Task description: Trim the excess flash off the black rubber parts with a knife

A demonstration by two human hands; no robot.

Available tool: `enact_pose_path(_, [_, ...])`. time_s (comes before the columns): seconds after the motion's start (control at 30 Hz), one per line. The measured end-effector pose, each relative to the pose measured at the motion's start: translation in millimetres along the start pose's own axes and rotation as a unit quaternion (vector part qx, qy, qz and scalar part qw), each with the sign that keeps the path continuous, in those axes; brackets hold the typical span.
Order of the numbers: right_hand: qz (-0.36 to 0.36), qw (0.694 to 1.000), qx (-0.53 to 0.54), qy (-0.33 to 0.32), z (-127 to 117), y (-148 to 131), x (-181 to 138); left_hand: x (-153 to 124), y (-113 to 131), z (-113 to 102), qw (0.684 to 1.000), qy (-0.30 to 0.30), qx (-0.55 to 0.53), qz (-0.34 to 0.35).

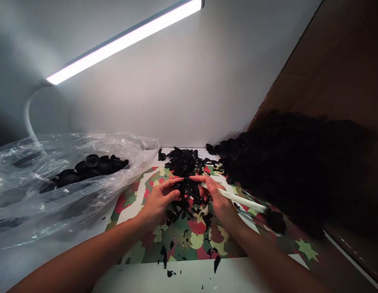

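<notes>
Gripping a white-handled tool (245, 201) slanted toward four o'clock, the right hand (218, 199) seemingly leaves its index finger free to reach black scraps (184, 162) at twelve o'clock. The left hand (158, 200) reaches there too; whether it pinches anything, I cannot tell. The lamp (127, 42) at eleven o'clock presumably brightens them.

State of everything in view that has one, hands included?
Lamp: lit
Plastic bag: crumpled, black round parts inside
Patterned sheet: strewn with black scraps
Large black pile: heaped, details too dark
White stick: held, slanted
Right hand: gripping stick, index finger extended
Left hand: at scraps, grip unclear
</notes>
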State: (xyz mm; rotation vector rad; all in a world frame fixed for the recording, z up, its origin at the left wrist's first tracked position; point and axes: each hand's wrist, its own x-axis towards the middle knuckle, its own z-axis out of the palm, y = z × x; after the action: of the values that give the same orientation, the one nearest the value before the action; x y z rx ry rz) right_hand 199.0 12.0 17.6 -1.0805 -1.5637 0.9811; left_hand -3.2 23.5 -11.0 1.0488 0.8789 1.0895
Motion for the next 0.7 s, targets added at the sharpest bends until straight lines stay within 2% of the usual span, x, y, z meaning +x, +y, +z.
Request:
enact_pose_path(0.07, [-0.01,0.999,-0.031,0.0,2,0,-4,0,0,-1,1.0,0.012,-0.01,-0.008])
enact_pose_path(0.2, [0.022,0.999,0.024,0.001,11,1,-11,0,2,0,0.999,0.031,-0.014,-0.002])
enact_pose_path(0.33, [0.005,0.999,-0.024,-0.035,13,0,-13,-1,2,3,0.998,0.049,-0.015,0.032])
enact_pose_path(0.47, [0.006,0.998,-0.029,-0.063,12,0,-13,-3,0,4,0.999,0.043,-0.017,0.026])
enact_pose_path(0.7, [0.001,0.997,-0.053,-0.063,13,-2,-14,-5,3,6,0.999,0.034,-0.006,0.02])
